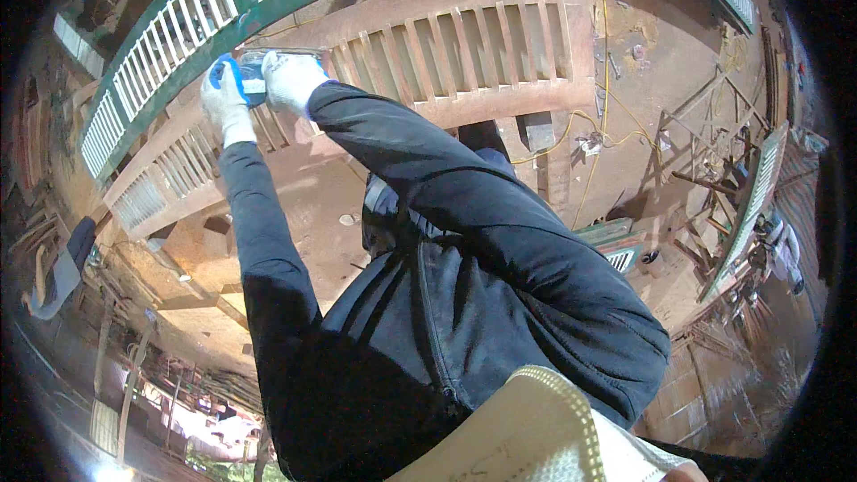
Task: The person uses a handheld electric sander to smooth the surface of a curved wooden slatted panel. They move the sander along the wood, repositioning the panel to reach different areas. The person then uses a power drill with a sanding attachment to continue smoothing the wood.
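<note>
My left hand (225, 98), in a white and blue work glove, is closed around the left end of a dark, blue-grey block-shaped tool (253, 75). At its other end is my right hand (293, 80), gloved alike, its fingers bent over the tool. The two hands hide much of it, so its exact kind cannot be made out. Beneath both hands lies a long slatted shutter panel (375, 20) of bare reddish wood. The tool is over its frame near the middle; whether it touches the wood I cannot tell.
Beyond the bare panel stands a green-framed shutter with white slats (134, 80). A yellow cord (606, 45) winds over the dusty floor at right. Wooden scraps (714, 116) and another green-framed shutter (759, 187) are at far right. A support block (536, 131) shows under the panel.
</note>
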`<state>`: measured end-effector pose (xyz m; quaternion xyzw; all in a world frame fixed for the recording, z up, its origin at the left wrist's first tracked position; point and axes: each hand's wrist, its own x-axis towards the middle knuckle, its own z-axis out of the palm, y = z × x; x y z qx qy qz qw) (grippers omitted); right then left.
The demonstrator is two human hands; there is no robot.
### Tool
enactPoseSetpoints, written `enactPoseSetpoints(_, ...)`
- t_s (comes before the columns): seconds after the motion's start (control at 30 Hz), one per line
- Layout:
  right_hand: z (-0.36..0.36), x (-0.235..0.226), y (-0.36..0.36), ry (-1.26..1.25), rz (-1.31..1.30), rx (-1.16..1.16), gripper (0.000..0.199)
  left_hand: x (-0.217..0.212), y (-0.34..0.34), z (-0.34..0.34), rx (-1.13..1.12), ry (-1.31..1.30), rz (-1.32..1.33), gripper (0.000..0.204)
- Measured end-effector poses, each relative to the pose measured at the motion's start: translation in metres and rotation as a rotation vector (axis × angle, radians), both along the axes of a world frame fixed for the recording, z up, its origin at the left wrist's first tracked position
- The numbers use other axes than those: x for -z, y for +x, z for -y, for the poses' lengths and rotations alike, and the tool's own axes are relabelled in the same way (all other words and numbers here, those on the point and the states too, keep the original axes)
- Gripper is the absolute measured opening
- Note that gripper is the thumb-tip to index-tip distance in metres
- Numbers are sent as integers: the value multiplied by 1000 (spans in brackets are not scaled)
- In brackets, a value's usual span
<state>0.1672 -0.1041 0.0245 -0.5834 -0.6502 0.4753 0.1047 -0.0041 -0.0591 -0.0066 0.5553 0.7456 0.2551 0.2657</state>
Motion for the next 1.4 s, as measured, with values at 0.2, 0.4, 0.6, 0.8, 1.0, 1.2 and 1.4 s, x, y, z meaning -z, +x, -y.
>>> enactPoseSetpoints(0.2,36,-1,93,19,4,143,39,15,102,27,23,210,-83,26)
enactPoseSetpoints(0.4,56,10,202,-58,117,245,58,-9,246,40,146,310,-61,25)
enactPoseSetpoints(0.6,126,10,260,-122,-49,444,82,-30,321,75,243,20,86,61)
enactPoseSetpoints(0.8,229,21,234,-102,-228,528,119,-20,309,167,186,-87,319,76)
enactPoseSetpoints(1.0,191,-7,217,-228,-249,718,115,-34,312,112,386,-192,147,61)
enactPoseSetpoints(1.2,209,-11,206,-285,-214,759,117,-25,306,119,493,-250,71,51)
enactPoseSetpoints(1.4,176,-5,207,-314,-273,821,119,-32,315,80,566,-321,77,46)
